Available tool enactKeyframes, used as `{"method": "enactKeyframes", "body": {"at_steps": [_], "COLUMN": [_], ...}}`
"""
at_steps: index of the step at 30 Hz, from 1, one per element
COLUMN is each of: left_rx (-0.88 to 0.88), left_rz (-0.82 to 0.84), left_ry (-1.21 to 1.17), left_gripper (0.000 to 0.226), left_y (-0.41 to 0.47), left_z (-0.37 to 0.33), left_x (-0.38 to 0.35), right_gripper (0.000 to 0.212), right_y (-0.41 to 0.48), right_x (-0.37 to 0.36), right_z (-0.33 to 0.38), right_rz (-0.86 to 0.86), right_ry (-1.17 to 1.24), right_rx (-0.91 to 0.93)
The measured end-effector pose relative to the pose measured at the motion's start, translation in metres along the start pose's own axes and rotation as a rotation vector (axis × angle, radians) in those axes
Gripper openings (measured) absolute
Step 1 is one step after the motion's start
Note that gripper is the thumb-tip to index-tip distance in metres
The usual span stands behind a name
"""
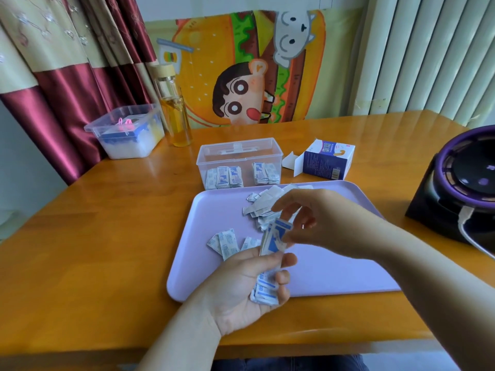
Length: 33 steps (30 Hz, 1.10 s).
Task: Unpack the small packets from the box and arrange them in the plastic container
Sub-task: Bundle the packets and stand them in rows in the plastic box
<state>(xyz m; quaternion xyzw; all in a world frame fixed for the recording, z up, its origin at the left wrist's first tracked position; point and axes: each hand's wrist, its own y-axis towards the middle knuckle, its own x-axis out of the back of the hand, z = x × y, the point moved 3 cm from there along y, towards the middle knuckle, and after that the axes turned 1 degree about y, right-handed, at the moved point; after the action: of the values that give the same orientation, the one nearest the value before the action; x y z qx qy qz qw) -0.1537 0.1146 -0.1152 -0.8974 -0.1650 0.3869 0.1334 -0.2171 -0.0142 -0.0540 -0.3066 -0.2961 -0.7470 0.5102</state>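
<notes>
Above the near edge of a smooth lilac tray (334, 263), the left hand (238, 290) curls round a stack of flat paper packets (267, 289); the right hand (324, 223) pinches its top. Loose packets litter the tray's far half — its near right lies bare. Beyond the tray: a clear plastic container (238, 146) with packets upright, and the open cardboard box (326, 163).

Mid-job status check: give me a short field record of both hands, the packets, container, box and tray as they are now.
left hand: grips a bundle of packets above the tray
right hand: pinches the bundle's top end
container: open, beyond the tray; stored packets stand on edge in two groups
box: on its side, flap open, right of the container
tray: loose packets scattered on its far and left parts
</notes>
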Motion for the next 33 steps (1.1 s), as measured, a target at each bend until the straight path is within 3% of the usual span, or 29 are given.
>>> {"method": "enactKeyframes", "body": {"at_steps": [2,6,8,12,16,19,24,28,33], "left_rx": [-0.032,-0.045,-0.038,-0.034,-0.065,-0.091,-0.132,-0.150,-0.267], "left_rz": [-0.041,-0.132,-0.150,-0.102,-0.097,-0.137,-0.055,-0.012,-0.075], "left_ry": [-0.028,-0.138,-0.118,0.035,0.151,0.275,0.395,0.579,0.720], "left_gripper": [0.025,0.021,0.020,0.021,0.009,0.021,0.003,0.010,0.009], "left_y": [0.002,0.007,0.008,-0.001,-0.011,-0.018,-0.026,-0.025,-0.013], "left_z": [0.000,0.000,0.001,0.002,0.000,-0.005,-0.019,-0.033,-0.067], "left_x": [-0.001,-0.003,-0.004,-0.007,-0.007,-0.009,-0.012,-0.011,-0.012], "right_gripper": [0.050,0.113,0.123,0.106,0.099,0.096,0.053,0.010,0.010], "right_y": [-0.004,-0.018,-0.022,-0.023,-0.024,-0.028,-0.018,-0.006,0.024], "right_x": [-0.004,-0.031,-0.043,-0.045,-0.040,-0.034,-0.008,0.003,0.014], "right_z": [-0.002,-0.001,0.003,0.011,0.016,0.024,0.027,0.028,0.034], "right_rz": [-0.023,0.175,0.201,0.103,0.094,0.121,0.030,0.026,-0.041], "right_ry": [0.068,0.059,0.013,-0.039,-0.076,-0.010,0.312,0.270,0.385], "right_rx": [0.002,0.023,0.079,0.175,0.208,0.208,0.085,0.031,0.035]}}
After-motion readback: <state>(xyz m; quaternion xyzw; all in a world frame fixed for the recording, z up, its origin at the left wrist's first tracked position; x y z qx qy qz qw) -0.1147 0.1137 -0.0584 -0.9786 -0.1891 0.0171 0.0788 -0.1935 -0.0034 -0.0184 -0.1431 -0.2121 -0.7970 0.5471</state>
